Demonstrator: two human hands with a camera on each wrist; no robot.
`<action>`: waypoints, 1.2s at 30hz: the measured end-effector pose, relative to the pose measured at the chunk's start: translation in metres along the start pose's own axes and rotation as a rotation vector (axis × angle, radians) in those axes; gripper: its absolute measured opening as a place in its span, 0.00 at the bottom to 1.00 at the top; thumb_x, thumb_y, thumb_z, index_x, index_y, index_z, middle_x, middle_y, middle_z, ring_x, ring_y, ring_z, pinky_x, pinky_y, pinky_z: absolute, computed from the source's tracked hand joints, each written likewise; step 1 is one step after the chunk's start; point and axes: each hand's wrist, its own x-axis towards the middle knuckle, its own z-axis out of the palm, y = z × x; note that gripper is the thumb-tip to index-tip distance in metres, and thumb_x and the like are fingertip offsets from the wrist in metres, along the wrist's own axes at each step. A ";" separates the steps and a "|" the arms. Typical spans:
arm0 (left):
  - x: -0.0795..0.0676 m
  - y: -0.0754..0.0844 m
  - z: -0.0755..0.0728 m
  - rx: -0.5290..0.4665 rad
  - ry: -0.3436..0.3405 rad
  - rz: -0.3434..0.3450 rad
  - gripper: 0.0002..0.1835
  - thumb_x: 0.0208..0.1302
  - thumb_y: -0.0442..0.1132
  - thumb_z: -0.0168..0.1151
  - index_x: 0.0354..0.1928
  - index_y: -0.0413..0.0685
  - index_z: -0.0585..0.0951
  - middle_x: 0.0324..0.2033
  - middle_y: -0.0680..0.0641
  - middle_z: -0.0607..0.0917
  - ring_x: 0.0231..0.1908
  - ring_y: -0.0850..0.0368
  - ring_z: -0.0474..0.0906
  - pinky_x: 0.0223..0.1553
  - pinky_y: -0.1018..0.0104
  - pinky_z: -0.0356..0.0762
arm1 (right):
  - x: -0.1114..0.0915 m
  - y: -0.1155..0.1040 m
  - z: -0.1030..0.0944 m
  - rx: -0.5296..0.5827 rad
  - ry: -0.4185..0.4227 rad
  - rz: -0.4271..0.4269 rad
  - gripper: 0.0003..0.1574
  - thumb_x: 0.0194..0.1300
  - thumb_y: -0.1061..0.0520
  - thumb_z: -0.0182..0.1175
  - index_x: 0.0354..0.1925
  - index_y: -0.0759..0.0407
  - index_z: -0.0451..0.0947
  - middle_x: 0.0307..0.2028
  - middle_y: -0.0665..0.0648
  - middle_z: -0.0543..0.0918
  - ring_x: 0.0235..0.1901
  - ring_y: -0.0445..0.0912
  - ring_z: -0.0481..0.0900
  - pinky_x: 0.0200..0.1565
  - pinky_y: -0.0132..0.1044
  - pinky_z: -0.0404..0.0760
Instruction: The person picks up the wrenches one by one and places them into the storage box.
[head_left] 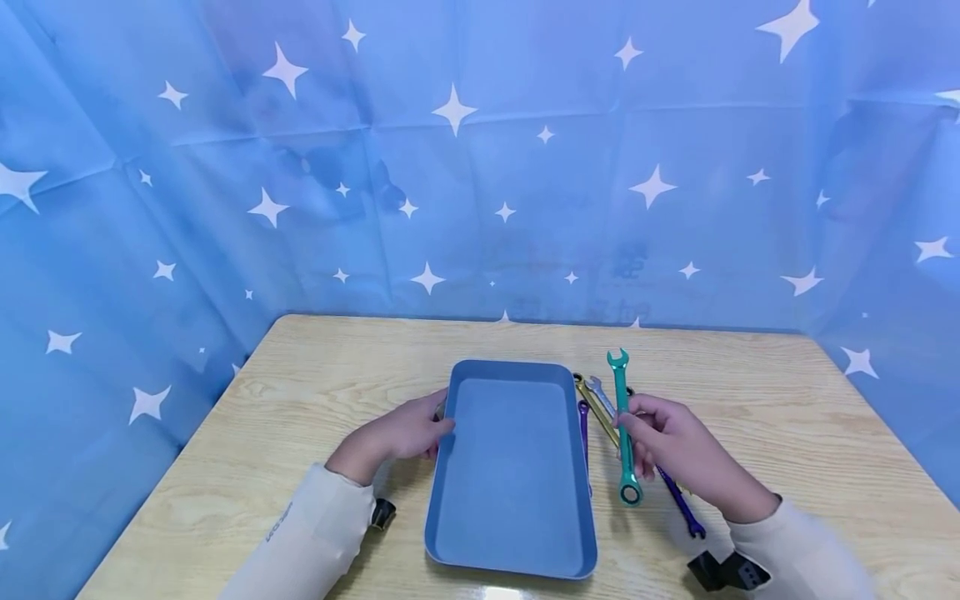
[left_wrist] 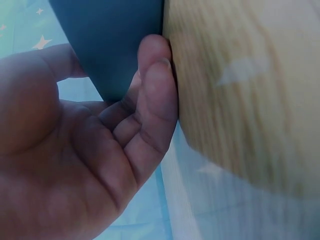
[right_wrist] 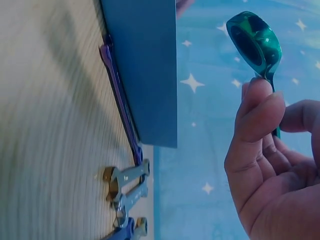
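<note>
A blue-grey rectangular tray (head_left: pixel 513 475) lies on the table. My left hand (head_left: pixel 408 429) grips its left wall, thumb over the rim. In the left wrist view, the curled fingers (left_wrist: pixel 159 100) sit low against the tray's outside, by the tabletop. Right of the tray, my right hand (head_left: pixel 663 437) pinches a green combination wrench (head_left: pixel 622 417) between thumb and fingers, raised above the table with its open end away from me. The wrench's ring end (right_wrist: pixel 255 42) shows up close in the right wrist view. The other fingers hide part of its shaft.
Beside the tray's right wall lie a purple wrench (head_left: pixel 584 433), a gold wrench (head_left: pixel 597 412) and a silver wrench (head_left: pixel 600 392). A dark blue-purple wrench (head_left: pixel 681 504) lies partly under my right hand. Behind the wooden table (head_left: pixel 360 358) hangs a blue star-patterned curtain (head_left: pixel 480 192).
</note>
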 end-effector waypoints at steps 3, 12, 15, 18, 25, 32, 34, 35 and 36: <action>-0.001 0.000 0.001 0.001 -0.003 0.009 0.33 0.78 0.41 0.45 0.80 0.55 0.49 0.22 0.45 0.82 0.22 0.52 0.79 0.31 0.59 0.77 | 0.000 -0.002 0.004 0.001 -0.015 -0.004 0.21 0.78 0.50 0.50 0.39 0.68 0.70 0.18 0.58 0.76 0.19 0.56 0.79 0.23 0.44 0.81; 0.001 0.000 0.004 0.014 0.006 0.019 0.32 0.77 0.41 0.45 0.79 0.53 0.52 0.23 0.48 0.82 0.23 0.53 0.79 0.32 0.59 0.77 | 0.005 -0.009 0.015 0.006 -0.054 -0.009 0.21 0.78 0.50 0.51 0.32 0.65 0.63 0.18 0.58 0.75 0.20 0.57 0.81 0.24 0.45 0.83; 0.000 -0.001 0.004 0.018 0.008 0.024 0.32 0.77 0.41 0.46 0.79 0.53 0.52 0.23 0.47 0.82 0.22 0.53 0.79 0.33 0.59 0.77 | 0.008 -0.011 0.019 0.026 -0.064 -0.006 0.20 0.78 0.51 0.51 0.33 0.65 0.64 0.18 0.59 0.76 0.20 0.55 0.81 0.24 0.45 0.83; -0.002 -0.002 0.004 0.020 0.009 0.027 0.32 0.77 0.41 0.47 0.79 0.53 0.52 0.22 0.47 0.82 0.22 0.53 0.79 0.32 0.59 0.77 | 0.011 -0.013 0.027 0.063 -0.081 0.005 0.19 0.78 0.51 0.51 0.37 0.68 0.67 0.19 0.59 0.76 0.19 0.53 0.81 0.25 0.45 0.84; -0.002 -0.002 0.003 0.018 0.007 0.007 0.33 0.78 0.44 0.46 0.80 0.55 0.50 0.20 0.45 0.82 0.22 0.52 0.79 0.35 0.59 0.76 | 0.019 -0.017 0.046 0.129 -0.105 0.039 0.23 0.77 0.54 0.52 0.58 0.72 0.70 0.22 0.58 0.78 0.19 0.48 0.81 0.25 0.45 0.85; -0.002 -0.001 0.001 -0.020 0.008 0.000 0.27 0.80 0.45 0.37 0.78 0.55 0.57 0.26 0.46 0.81 0.24 0.51 0.79 0.31 0.59 0.79 | 0.028 -0.023 0.058 0.141 -0.151 0.058 0.25 0.76 0.56 0.53 0.64 0.68 0.66 0.23 0.58 0.78 0.21 0.50 0.81 0.27 0.49 0.85; -0.003 0.000 0.000 -0.017 0.006 0.006 0.27 0.80 0.45 0.35 0.78 0.56 0.55 0.27 0.46 0.81 0.24 0.52 0.79 0.30 0.59 0.79 | 0.031 -0.025 0.062 0.147 -0.168 0.048 0.25 0.76 0.57 0.52 0.64 0.70 0.65 0.23 0.59 0.78 0.21 0.49 0.81 0.28 0.49 0.86; -0.003 0.000 0.000 -0.014 0.004 0.007 0.28 0.80 0.45 0.34 0.79 0.56 0.54 0.27 0.46 0.82 0.25 0.52 0.80 0.30 0.59 0.79 | 0.032 -0.026 0.064 0.150 -0.177 0.048 0.25 0.76 0.58 0.52 0.65 0.69 0.65 0.24 0.59 0.79 0.21 0.49 0.81 0.28 0.48 0.86; -0.003 -0.001 0.000 -0.012 0.004 0.010 0.28 0.80 0.44 0.34 0.79 0.56 0.53 0.26 0.46 0.82 0.25 0.52 0.80 0.30 0.59 0.79 | 0.034 -0.027 0.066 0.157 -0.188 0.051 0.25 0.75 0.59 0.52 0.65 0.70 0.65 0.24 0.59 0.79 0.21 0.49 0.81 0.28 0.48 0.86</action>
